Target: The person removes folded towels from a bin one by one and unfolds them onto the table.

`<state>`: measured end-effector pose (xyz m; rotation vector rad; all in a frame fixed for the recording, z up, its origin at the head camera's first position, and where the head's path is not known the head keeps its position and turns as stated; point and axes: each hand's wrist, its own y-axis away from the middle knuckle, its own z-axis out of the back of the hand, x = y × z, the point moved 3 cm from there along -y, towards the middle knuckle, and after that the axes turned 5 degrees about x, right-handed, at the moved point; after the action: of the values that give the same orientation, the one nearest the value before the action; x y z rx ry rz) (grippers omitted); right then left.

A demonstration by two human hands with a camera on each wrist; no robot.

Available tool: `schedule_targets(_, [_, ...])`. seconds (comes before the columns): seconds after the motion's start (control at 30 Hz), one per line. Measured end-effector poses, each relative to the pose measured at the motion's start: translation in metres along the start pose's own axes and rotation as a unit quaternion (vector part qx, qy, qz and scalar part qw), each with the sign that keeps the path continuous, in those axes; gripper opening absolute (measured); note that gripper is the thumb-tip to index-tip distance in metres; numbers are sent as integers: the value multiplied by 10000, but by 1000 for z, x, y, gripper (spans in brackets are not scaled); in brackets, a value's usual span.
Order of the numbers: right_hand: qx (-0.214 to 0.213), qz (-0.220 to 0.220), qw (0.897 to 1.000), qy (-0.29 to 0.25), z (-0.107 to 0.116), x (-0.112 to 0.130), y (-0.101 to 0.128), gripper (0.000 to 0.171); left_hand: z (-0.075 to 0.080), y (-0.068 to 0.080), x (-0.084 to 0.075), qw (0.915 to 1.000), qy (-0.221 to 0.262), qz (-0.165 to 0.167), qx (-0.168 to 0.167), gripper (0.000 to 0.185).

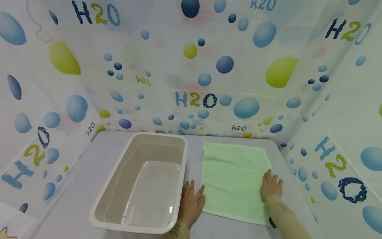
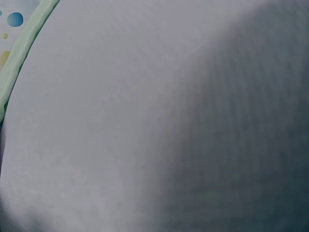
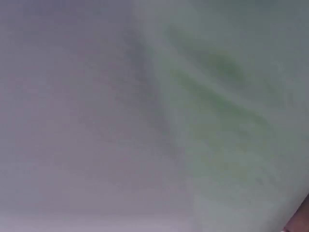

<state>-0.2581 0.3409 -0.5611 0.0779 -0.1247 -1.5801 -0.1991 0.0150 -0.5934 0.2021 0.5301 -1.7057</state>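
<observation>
A light green towel point(image 1: 234, 179) lies spread flat on the grey table point(image 1: 74, 186) at the right. My left hand point(image 1: 191, 199) rests flat on the table with straight fingers, between the towel's left edge and the beige tub point(image 1: 143, 186). My right hand point(image 1: 271, 186) lies flat on the towel's right side, fingers straight. The tub is an empty rectangular plastic basin standing at centre left. In the left wrist view there is only blurred grey table and a strip of the towel's edge point(image 2: 21, 53). The right wrist view is a blur of grey and the green towel point(image 3: 231, 121).
Curtain walls point(image 1: 191, 66) printed with blue and yellow bubbles and "H2O" close in the table at the back, left and right. Bare grey tabletop shows left of the tub and along the front edge.
</observation>
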Motion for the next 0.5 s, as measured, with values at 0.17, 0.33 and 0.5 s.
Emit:
schedule_targets(0.17, [-916, 844, 9904, 598, -1, 11, 21, 27, -2, 3, -1, 9999, 16, -118, -114, 36])
schedule_targets(0.33, [-680, 1130, 9894, 604, -2, 21, 31, 27, -2, 2, 1, 9993, -53, -196, -324, 36])
schedule_targets(0.5, [389, 1106, 9903, 746, -1, 30, 34, 42, -3, 1, 0, 9986, 48, -216, -484, 35])
